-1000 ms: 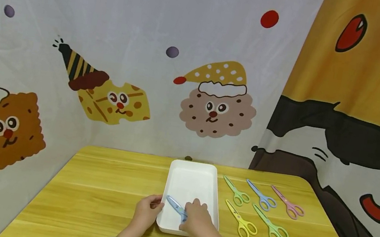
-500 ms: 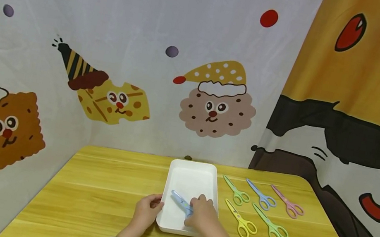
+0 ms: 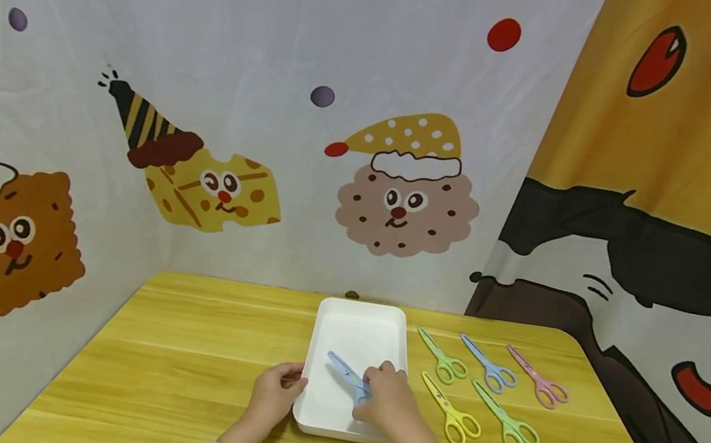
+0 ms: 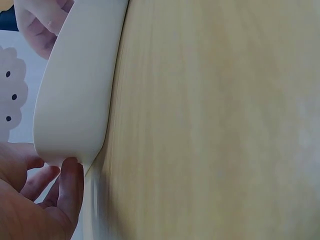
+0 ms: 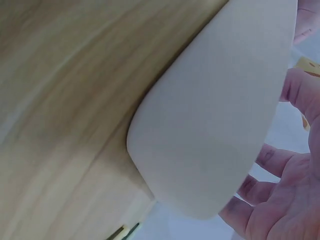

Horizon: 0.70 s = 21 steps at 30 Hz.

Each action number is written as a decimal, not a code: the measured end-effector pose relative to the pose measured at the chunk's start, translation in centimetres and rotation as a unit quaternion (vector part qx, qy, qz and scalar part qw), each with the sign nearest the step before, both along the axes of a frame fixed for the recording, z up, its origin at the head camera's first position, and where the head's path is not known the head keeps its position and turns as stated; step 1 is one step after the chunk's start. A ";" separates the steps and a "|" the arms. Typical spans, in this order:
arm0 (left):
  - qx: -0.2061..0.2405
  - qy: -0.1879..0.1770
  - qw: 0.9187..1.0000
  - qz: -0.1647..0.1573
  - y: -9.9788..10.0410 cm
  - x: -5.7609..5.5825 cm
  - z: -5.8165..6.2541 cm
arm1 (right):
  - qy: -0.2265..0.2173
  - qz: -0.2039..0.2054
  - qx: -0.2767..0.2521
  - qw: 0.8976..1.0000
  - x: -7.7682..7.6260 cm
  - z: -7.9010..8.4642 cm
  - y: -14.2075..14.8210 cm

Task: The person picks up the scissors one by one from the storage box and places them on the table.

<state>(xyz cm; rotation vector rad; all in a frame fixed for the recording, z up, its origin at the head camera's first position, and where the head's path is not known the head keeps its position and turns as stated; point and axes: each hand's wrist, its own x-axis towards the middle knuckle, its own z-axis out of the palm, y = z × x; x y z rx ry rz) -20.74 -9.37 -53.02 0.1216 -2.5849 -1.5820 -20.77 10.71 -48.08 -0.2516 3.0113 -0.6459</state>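
A pair of light blue scissors [image 3: 346, 370] is inside the white tray [image 3: 357, 331], its tip pointing to the far left. My right hand [image 3: 392, 402] holds the scissors at the handles, which the fingers mostly cover. In the right wrist view, the tray's outer wall [image 5: 210, 115] hides the scissors from sight, and the right hand [image 5: 285, 185] shows beyond the rim. At the tray's left side, my left hand [image 3: 275, 394] grips the wall with bent fingers. The left wrist view has this hand [image 4: 45, 200] with its fingertips against the tray wall [image 4: 75, 100].
To the tray's right lie more scissors: small green [image 3: 443, 358], blue [image 3: 488, 365], pink [image 3: 537, 380], yellow [image 3: 450, 412] and larger green [image 3: 506, 421]. All rest on the yellow wood-grain table [image 3: 199, 352]. A cartoon-printed cloth [image 3: 252, 39] hangs behind the table.
My right hand has shifted right and slightly away from me inside the tray, carrying the blue scissors along. The left hand, the tray and the other scissors have stayed put.
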 end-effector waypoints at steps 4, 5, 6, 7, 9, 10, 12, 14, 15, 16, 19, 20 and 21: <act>0.000 0.000 1.000 0.000 0.0 0.0 0.0 | -0.002 -0.012 0.003 1.000 -0.1 0.3 0.4; 0.001 0.002 1.000 -0.001 0.0 0.0 0.0 | -0.002 -0.015 0.004 1.000 -0.1 0.4 0.5; 0.001 0.001 1.000 -0.001 -0.1 0.0 0.0 | -0.002 -0.018 0.006 1.000 -0.2 0.4 0.6; 0.002 0.001 1.000 -0.001 -0.1 0.0 0.0 | -0.001 -0.020 0.008 1.000 -0.2 0.4 0.8; 0.003 0.000 1.000 0.000 -0.1 0.0 0.0 | -0.002 -0.024 0.009 1.000 -0.3 0.4 1.1; 0.002 0.000 1.000 -0.001 -0.1 0.0 0.0 | -0.003 -0.025 0.008 1.000 -0.3 0.4 1.2; 0.002 0.000 1.000 -0.001 -0.1 0.0 -0.1 | -0.005 -0.027 0.006 1.000 -0.4 0.5 1.4; 0.003 0.002 1.000 -0.002 -0.1 0.0 -0.1 | -0.005 -0.027 0.003 1.000 -0.4 0.6 1.6; 0.004 0.003 1.000 -0.003 -0.1 0.0 -0.1 | -0.004 -0.027 0.000 1.000 -0.5 0.7 1.7; 0.004 0.003 1.000 -0.004 -0.1 0.1 -0.1 | -0.002 -0.027 -0.003 1.000 -0.5 0.7 1.7; 0.004 0.005 1.000 -0.009 -0.1 0.1 -0.1 | 0.005 -0.027 -0.001 1.000 -0.5 0.9 2.0; 0.004 0.006 1.000 -0.010 -0.1 0.1 -0.1 | 0.006 -0.028 -0.001 1.000 -0.5 1.0 2.1; 0.004 0.006 1.000 -0.011 -0.1 0.1 -0.1 | 0.008 -0.029 0.002 1.000 -0.6 1.0 2.3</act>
